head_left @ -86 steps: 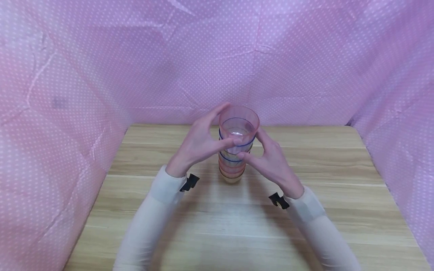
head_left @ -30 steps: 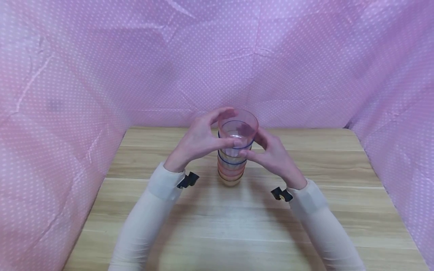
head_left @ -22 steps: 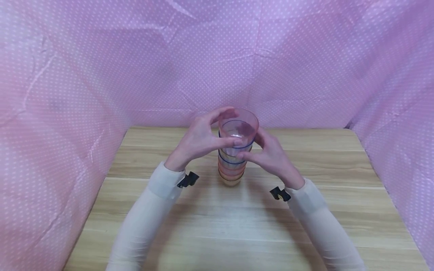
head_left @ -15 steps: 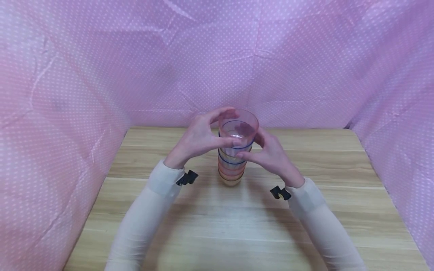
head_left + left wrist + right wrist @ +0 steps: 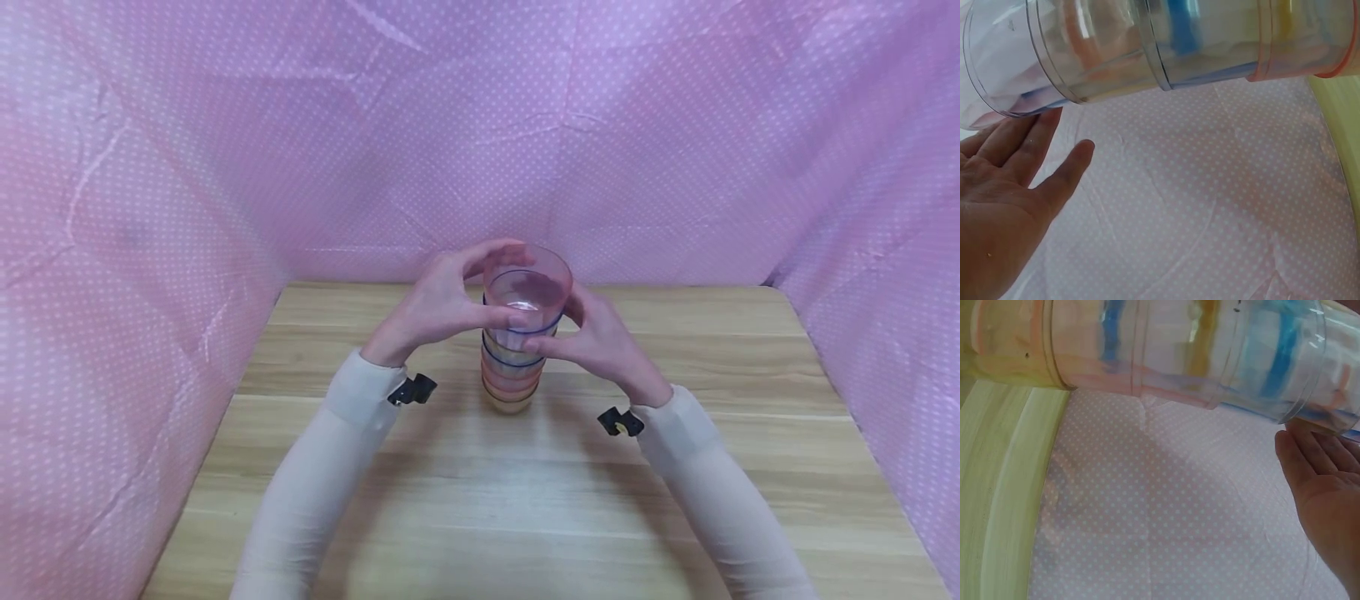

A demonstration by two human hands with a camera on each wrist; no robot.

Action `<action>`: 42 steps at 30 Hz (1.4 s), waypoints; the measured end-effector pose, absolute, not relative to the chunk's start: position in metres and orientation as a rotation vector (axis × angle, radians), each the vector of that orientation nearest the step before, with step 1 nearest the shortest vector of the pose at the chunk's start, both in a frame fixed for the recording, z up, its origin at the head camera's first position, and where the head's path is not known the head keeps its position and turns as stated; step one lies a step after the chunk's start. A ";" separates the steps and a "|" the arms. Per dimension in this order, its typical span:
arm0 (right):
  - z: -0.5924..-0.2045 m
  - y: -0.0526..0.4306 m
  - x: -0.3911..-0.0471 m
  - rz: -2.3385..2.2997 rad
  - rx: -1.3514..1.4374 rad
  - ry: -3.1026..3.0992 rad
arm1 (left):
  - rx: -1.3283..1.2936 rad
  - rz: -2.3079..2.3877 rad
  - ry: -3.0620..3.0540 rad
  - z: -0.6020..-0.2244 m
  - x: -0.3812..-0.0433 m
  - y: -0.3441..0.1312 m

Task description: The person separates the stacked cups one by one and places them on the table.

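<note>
A tall stack of clear tinted plastic cups (image 5: 512,381) stands upright in the middle of the table, with a pink cup (image 5: 553,271) on top and a yellowish one at the bottom. Thin blue rims ring some of the cups between. My left hand (image 5: 438,304) holds the upper part, thumb across the front and fingers round the back of the pink cup. Slightly lower, my right hand (image 5: 600,342) grips the stack from the right, its thumb in front and its fingers partly hidden behind. Both wrist views show the cups nested one in another.
The wood-grain table (image 5: 510,517) reaches back to a pink dotted cloth (image 5: 420,125), which hangs behind it and on both sides. Black wrist cameras (image 5: 412,389) sit at the cuffs of the light sleeves (image 5: 315,492).
The left fingers now reach further round behind the pink cup than 2.9 seconds ago. Stack and hands appear slightly lower in the head view. Over the last second they hold almost still.
</note>
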State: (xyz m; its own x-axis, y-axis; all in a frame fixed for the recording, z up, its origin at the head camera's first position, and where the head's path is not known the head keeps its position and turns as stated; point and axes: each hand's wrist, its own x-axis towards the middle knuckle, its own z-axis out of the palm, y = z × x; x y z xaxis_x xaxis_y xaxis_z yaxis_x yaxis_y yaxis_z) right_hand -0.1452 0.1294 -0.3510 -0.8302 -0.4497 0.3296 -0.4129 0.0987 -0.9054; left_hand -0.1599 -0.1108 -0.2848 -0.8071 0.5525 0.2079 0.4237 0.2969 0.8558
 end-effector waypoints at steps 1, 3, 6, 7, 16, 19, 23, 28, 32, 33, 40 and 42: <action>-0.351 0.129 -0.145 -1.884 -0.910 2.307 | 0.924 1.534 2.422 -0.285 -0.161 -0.111; -0.352 0.129 -0.145 -1.884 -0.917 2.313 | 0.930 1.537 2.412 -0.285 -0.162 -0.112; -0.353 0.128 -0.144 -1.888 -0.925 2.319 | 0.921 1.546 2.409 -0.286 -0.161 -0.113; -0.353 0.127 -0.144 -1.889 -0.928 2.326 | 0.913 1.554 2.416 -0.286 -0.160 -0.114; -0.352 0.121 -0.140 -1.876 -0.957 2.394 | 1.034 1.850 2.422 -0.264 -0.149 -0.108; -0.352 0.123 -0.139 -1.871 -0.924 2.398 | 1.079 1.879 2.412 -0.256 -0.149 -0.108; -0.352 0.125 -0.140 -1.850 -0.912 2.408 | 1.022 1.856 2.397 -0.258 -0.147 -0.112; -0.353 0.126 -0.139 -1.844 -0.878 2.399 | 0.984 1.852 2.336 -0.266 -0.145 -0.115; -0.354 0.125 -0.138 -1.853 -0.874 2.383 | 1.005 1.878 2.301 -0.269 -0.143 -0.115; -0.354 0.125 -0.137 -1.853 -0.873 2.383 | 1.020 1.896 2.290 -0.269 -0.143 -0.115; -0.352 0.126 -0.134 -1.846 -0.876 2.393 | 1.067 2.114 2.184 -0.266 -0.134 -0.118; -0.352 0.126 -0.134 -1.839 -0.890 2.405 | 1.078 2.169 2.164 -0.264 -0.132 -0.120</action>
